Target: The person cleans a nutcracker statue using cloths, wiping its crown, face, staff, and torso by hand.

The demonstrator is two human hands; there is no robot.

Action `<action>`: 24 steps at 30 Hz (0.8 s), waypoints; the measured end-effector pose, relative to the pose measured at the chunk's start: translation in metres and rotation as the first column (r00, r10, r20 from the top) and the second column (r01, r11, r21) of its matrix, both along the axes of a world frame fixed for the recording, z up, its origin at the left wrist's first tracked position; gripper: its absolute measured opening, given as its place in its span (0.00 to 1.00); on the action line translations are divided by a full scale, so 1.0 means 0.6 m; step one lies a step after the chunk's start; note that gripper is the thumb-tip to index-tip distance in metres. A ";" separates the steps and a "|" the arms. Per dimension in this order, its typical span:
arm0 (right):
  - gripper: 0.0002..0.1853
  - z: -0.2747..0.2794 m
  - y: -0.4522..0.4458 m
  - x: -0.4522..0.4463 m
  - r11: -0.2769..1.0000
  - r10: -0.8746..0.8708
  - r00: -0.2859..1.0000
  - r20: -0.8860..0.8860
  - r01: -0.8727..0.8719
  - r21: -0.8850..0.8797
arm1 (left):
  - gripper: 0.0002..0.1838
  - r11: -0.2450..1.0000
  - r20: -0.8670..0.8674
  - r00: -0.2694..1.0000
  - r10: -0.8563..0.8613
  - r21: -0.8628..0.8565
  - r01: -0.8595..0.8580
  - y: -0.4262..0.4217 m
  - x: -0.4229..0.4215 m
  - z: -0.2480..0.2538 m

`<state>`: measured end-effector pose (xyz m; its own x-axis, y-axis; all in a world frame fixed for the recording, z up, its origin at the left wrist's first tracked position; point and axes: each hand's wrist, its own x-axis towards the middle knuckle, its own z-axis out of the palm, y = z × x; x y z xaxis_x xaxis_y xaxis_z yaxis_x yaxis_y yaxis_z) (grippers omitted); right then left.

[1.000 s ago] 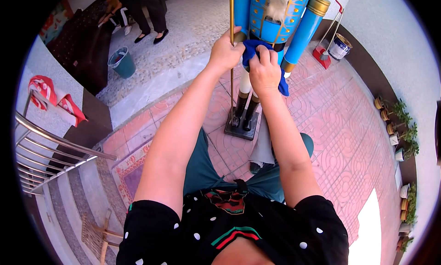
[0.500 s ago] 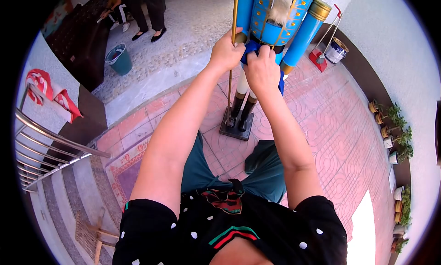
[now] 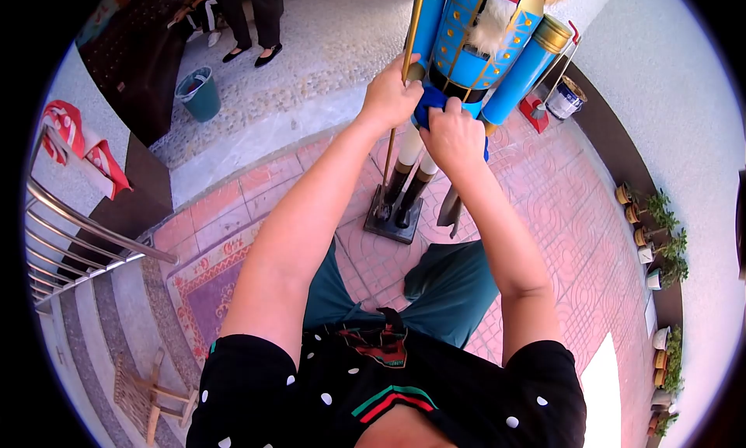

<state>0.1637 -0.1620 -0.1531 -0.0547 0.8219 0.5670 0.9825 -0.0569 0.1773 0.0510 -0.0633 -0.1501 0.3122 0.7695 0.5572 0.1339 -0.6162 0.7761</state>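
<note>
A tall blue nutcracker figure (image 3: 470,55) with gold trim and a white beard stands on a black base (image 3: 394,215). My left hand (image 3: 391,94) is wrapped round the figure's thin golden staff (image 3: 416,28), beside its lower arm. Bunched under my right hand (image 3: 454,133) is a dark blue cloth (image 3: 430,102), pressed against the figure just below its black belt. The fingers of that hand are curled, and a bit of the cloth shows past its far side.
A green bucket (image 3: 199,94) and two people's legs (image 3: 250,20) are at the upper left. Steps with a metal railing (image 3: 101,226) and a wooden chair (image 3: 151,397) lie left. A red dustpan (image 3: 535,112), a paint bucket (image 3: 566,98) and potted plants (image 3: 664,230) line the right wall.
The figure's upper part has shifted right in view and tilts more. My hands have moved slightly down and right with it, the right one still on the cloth.
</note>
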 end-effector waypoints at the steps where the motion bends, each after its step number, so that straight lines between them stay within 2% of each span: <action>1: 0.12 0.006 0.018 -0.011 0.998 -0.040 0.999 0.023 0.042 -0.051 | 0.26 1.000 -0.006 1.000 0.009 0.017 -0.009 0.000 0.000 -0.001; 3: 0.11 0.008 0.045 -0.020 1.000 0.000 0.999 0.047 0.001 -0.024 | 0.26 1.000 0.001 1.000 -0.013 -0.016 0.013 0.002 -0.004 0.000; 5: 0.10 0.016 0.052 -0.024 0.991 -0.023 0.995 0.098 0.036 -0.128 | 0.26 0.998 0.015 0.999 -0.033 -0.046 0.034 0.004 -0.007 0.001; 9: 0.11 0.009 0.002 0.013 0.998 0.001 1.000 0.010 -0.001 -0.060 | 0.27 0.999 -0.004 0.999 -0.037 -0.034 0.036 -0.001 -0.009 0.003; 11: 0.12 -0.006 -0.030 0.036 0.997 0.005 1.000 0.019 -0.003 -0.076 | 0.28 0.999 0.001 0.999 -0.032 -0.033 0.032 -0.003 -0.007 0.002; 13: 0.09 -0.020 -0.039 0.049 0.998 0.051 0.998 0.034 -0.052 0.022 | 0.28 0.999 0.004 1.000 -0.027 0.024 0.027 0.001 -0.004 -0.002; 15: 0.08 -0.014 -0.035 0.043 0.995 0.089 0.996 0.032 -0.090 0.043 | 0.28 1.000 0.005 1.000 -0.015 0.019 0.015 0.001 -0.001 -0.005; 17: 0.07 0.008 -0.024 0.009 0.996 0.011 1.000 0.015 -0.010 -0.086 | 0.28 1.000 0.001 1.000 -0.005 0.019 0.005 0.005 0.003 -0.006; 18: 0.11 0.012 -0.006 -0.003 0.990 -0.032 0.999 0.022 0.035 -0.134 | 0.28 0.997 0.002 1.000 0.025 0.078 -0.026 0.011 0.007 -0.011; 20: 0.11 0.001 0.037 -0.007 0.993 0.006 0.999 0.039 -0.001 -0.122 | 0.27 0.989 0.001 0.998 0.055 0.136 -0.055 0.011 0.005 -0.016; 22: 0.11 0.009 0.049 -0.013 0.994 0.038 0.999 0.027 -0.035 -0.105 | 0.27 0.999 0.027 0.999 -0.031 0.012 0.030 0.010 0.000 -0.011; 24: 0.12 0.011 0.035 -0.016 0.995 -0.016 1.000 -0.010 0.015 -0.102 | 0.28 0.999 0.018 0.999 -0.037 0.017 0.037 0.009 -0.003 -0.011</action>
